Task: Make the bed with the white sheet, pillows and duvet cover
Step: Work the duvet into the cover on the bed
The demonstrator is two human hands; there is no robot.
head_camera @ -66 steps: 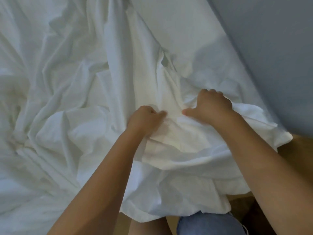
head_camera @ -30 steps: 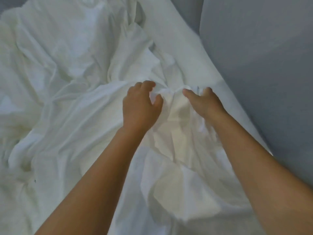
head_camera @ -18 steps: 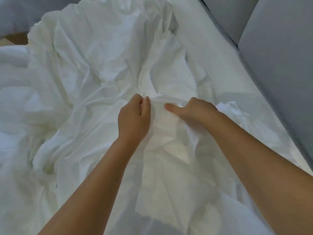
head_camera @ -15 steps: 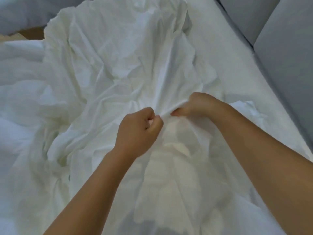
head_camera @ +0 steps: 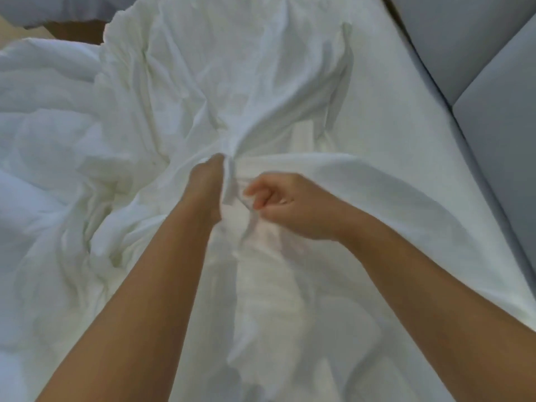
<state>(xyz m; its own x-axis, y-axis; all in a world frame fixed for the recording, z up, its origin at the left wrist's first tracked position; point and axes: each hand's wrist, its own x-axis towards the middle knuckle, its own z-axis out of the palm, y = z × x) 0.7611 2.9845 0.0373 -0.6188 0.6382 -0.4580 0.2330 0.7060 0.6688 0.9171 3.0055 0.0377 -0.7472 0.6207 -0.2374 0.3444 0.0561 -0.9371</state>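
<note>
Bed point(head_camera: 391, 117), rumpled white sheet point(head_camera: 232, 82); grey padded wall panels point(head_camera: 493, 82) at 2 o'clock.
Left hand point(head_camera: 207, 190) fingers clamped on sheet; right hand point(head_camera: 293, 207) fingers curled, pinching fabric.

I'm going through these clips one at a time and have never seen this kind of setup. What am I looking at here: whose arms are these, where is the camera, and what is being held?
There is no machine here. The camera sits on a person's head and looks forward and down, so the two bare arms reaching in from the bottom are the wearer's own. Below them lies a crumpled white sheet spread over a bed, with grey padded panels along the right side. The left hand grips a bunched fold of the sheet. The right hand is beside it, its fingers curled at the same fold and apparently pinching it, though the picture is blurred there. It is a single view; no pillows can be told apart.
</note>
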